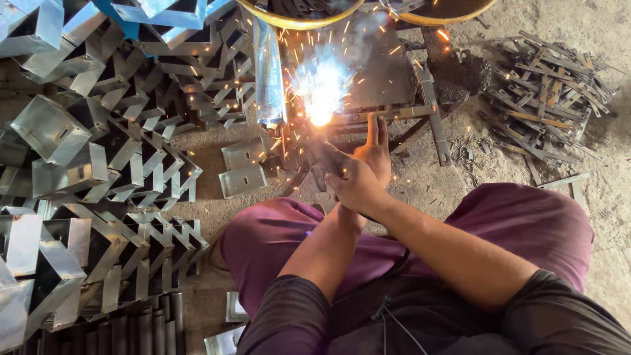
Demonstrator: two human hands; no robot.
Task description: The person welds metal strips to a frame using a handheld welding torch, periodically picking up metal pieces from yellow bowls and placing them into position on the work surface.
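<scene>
Steel boxes [98,164] crowded the left, the frame [388,115] sat just beyond the knees under the arc [321,89], and both hands, right [355,184] over left [374,154], clenched the holder [321,164]: grip looked steady.

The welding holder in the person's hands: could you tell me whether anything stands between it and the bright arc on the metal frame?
Nothing visible does. The right hand grips the holder, the left hand steadies beside it, and only sparks and glare lie before the arc on the frame.
</scene>
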